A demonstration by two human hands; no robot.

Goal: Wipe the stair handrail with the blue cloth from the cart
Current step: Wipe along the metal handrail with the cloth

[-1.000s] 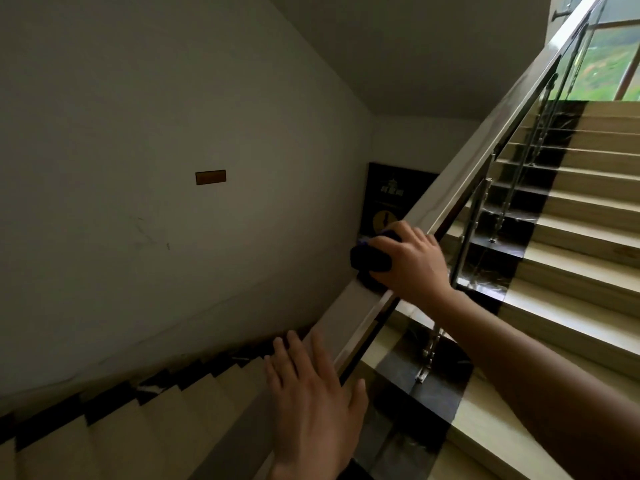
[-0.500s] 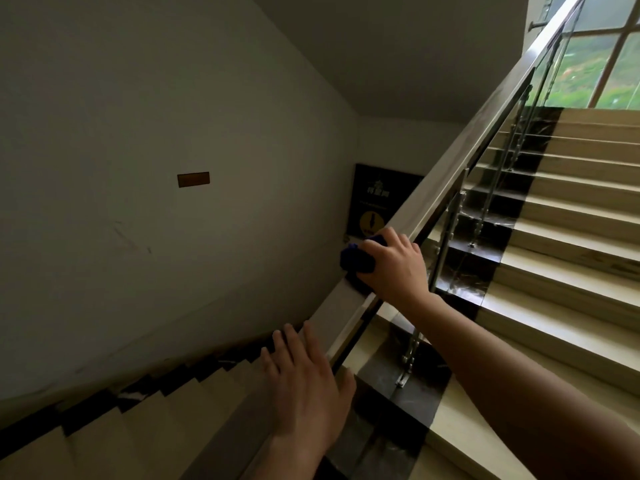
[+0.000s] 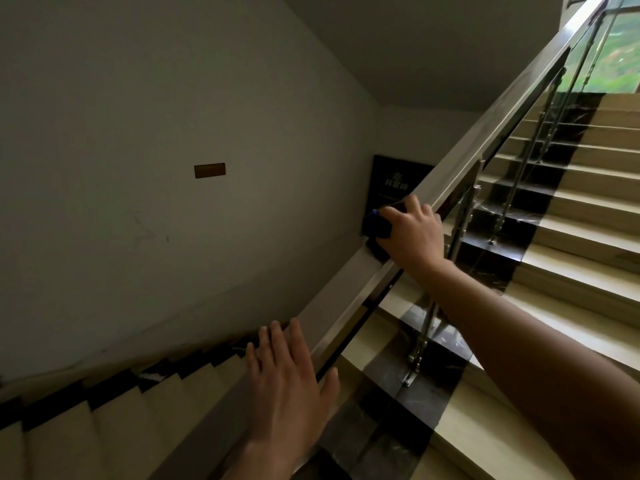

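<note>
So the right hand (image 3: 412,233) is up on the handrail (image 3: 485,133), fingers curled over the blue cloth (image 3: 377,226) and holding it down on the rail's flat top; the cloth is bunched up and looks really dark, with just a bit poking out past the fingertips on the wall side. The left hand (image 3: 291,372) is lower down by the same rail, palm down, fingers straight and close together with the thumb stuck out to the side, holding nothing; can't tell if it's actually touching the rail or just over it. The rail is shiny metal and runs diagonally up to the top right; under it are glass panels and thin metal posts (image 3: 464,220) bolted onto the steps. Beige stairs (image 3: 588,209) with a dark stripe go up on the right toward a window (image 3: 620,53) with green outside; another flight (image 3: 69,438) drops away bottom left. There's a small brown plaque (image 3: 209,170) on the grey wall and a dark sign (image 3: 391,178) in the corner behind the cloth; pretty dim in here overall.
</note>
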